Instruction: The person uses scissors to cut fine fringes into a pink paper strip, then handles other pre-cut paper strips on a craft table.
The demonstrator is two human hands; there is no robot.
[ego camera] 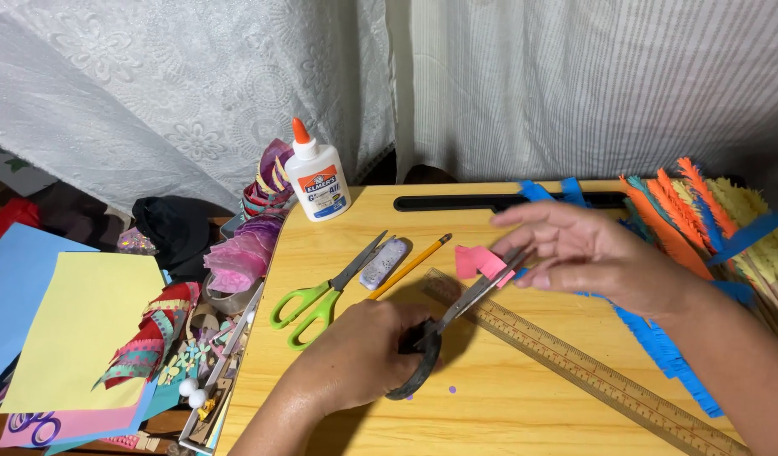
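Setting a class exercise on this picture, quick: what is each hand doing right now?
Left hand: closed on the handles of the dark scissors.
Right hand: holding a small pink paper at the scissor blades.

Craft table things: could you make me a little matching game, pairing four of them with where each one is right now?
Things:
1. glue bottle
2. green scissors
3. black-handled scissors
4. pink paper piece

Places:
A. held in the left hand
B. standing upright at the table's back left corner
C. pinched in the right hand, at the blades
D. lying flat beside the pencil

Pairs: 1-B, 2-D, 3-A, 4-C
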